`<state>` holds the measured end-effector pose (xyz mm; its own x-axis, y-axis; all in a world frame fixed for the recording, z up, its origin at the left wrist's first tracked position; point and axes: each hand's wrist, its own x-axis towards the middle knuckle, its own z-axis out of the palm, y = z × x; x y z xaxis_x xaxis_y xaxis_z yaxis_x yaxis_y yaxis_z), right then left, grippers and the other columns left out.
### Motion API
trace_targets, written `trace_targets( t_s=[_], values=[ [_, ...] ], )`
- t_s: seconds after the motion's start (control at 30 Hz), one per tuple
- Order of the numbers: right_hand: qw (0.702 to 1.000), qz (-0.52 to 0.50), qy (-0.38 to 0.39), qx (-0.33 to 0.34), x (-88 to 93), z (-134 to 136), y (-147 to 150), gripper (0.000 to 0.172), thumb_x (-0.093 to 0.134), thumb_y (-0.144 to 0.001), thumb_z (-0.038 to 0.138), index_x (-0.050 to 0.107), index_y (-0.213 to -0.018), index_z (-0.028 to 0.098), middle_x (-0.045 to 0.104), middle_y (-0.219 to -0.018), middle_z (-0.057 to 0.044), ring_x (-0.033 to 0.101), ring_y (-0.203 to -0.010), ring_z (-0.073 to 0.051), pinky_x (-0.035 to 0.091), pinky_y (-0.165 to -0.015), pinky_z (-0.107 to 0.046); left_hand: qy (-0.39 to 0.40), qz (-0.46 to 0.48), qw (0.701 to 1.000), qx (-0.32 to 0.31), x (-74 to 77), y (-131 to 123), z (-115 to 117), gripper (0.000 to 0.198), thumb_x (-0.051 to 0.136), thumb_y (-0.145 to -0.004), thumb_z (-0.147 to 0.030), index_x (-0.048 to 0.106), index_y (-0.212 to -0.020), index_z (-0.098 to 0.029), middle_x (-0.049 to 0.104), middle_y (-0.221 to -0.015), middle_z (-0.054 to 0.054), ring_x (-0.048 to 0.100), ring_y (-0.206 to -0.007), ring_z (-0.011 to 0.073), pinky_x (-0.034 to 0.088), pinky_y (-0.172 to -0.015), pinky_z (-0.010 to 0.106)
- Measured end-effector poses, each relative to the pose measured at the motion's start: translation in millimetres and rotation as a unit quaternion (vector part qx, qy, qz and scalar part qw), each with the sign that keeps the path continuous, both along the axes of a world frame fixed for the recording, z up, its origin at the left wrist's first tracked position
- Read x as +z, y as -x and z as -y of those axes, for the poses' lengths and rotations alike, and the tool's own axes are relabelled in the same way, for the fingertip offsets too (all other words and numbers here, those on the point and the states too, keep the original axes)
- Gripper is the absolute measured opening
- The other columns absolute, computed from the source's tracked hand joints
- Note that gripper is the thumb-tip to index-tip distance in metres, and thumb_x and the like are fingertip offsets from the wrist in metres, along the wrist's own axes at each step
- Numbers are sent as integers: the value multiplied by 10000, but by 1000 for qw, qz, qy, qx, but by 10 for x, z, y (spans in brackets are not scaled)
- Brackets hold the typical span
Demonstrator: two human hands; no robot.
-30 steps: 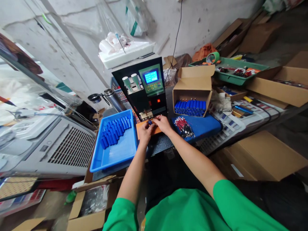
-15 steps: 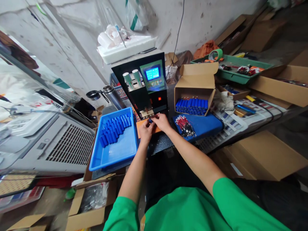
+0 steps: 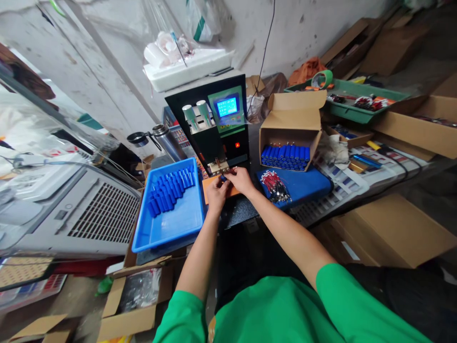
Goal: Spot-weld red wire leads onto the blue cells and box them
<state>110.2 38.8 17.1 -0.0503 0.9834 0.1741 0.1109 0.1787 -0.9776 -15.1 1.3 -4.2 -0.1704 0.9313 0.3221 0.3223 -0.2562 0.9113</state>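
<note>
My left hand point(image 3: 217, 191) is closed around a blue cylindrical battery cell point(image 3: 223, 178), mostly hidden by the fingers. Close beside it, my right hand point(image 3: 240, 180) is pinched at the cell's far end; whatever small piece it holds is too small to make out. Both hands are just in front of the electrodes point(image 3: 218, 165) of a black spot welder point(image 3: 233, 132) with a lit blue screen. Under them lies an orange board point(image 3: 207, 185). A blue tray point(image 3: 180, 227) on the left holds rows of blue cells point(image 3: 167, 194).
Right of the welder, an open cardboard box point(image 3: 294, 119) of stacked blue cells point(image 3: 285, 156) stands behind a bunch of red and black wire leads point(image 3: 274, 186). A steel flask point(image 3: 169, 142) stands behind the tray. A green tray point(image 3: 371, 116) sits farther right.
My hands stay nearly still at the electrodes, with the cell between them. The readout on the welder's screen looks different. The view has shifted very slightly.
</note>
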Motion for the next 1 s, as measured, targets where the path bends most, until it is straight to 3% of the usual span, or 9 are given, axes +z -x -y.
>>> trace_targets(
  t_s=[0.27, 0.57, 0.87, 1.0],
  values=[
    [1000, 2, 10, 4, -49, -19, 8, 159, 705, -859, 289, 737, -795, 147, 763, -803, -70, 713, -784, -214, 487, -692, -260, 6, 2, 1000, 6, -37, 6, -14, 299, 696, -820, -395, 758, -995, -161, 706, -793, 16, 569, -664, 124, 462, -670, 234],
    [1000, -14, -4, 11, -119, 69, -58, 86, 673, -842, 258, 694, -847, 175, 747, -871, -50, 684, -834, -193, 509, -777, -272, 13, -5, 1000, 10, 11, -22, 5, 337, 695, -827, -430, 760, -1025, -166, 696, -782, 9, 558, -644, 118, 443, -625, 226],
    [1000, 19, -18, -3, -145, 112, -145, 193, 607, -832, 276, 594, -664, 183, 653, -692, -4, 568, -694, -163, 416, -668, -257, 18, 3, 1000, 4, 53, -53, 37, 285, 709, -808, -418, 730, -905, -151, 622, -675, -14, 492, -568, 95, 387, -563, 217],
    [1000, 4, -22, 6, -148, 102, -160, 214, 609, -813, 299, 588, -636, 181, 613, -645, 5, 541, -661, -154, 388, -640, -258, 24, 0, 1000, -18, 95, -8, 21, 329, 738, -787, -434, 730, -965, -157, 687, -765, 19, 574, -631, 118, 456, -618, 235]
  ],
)
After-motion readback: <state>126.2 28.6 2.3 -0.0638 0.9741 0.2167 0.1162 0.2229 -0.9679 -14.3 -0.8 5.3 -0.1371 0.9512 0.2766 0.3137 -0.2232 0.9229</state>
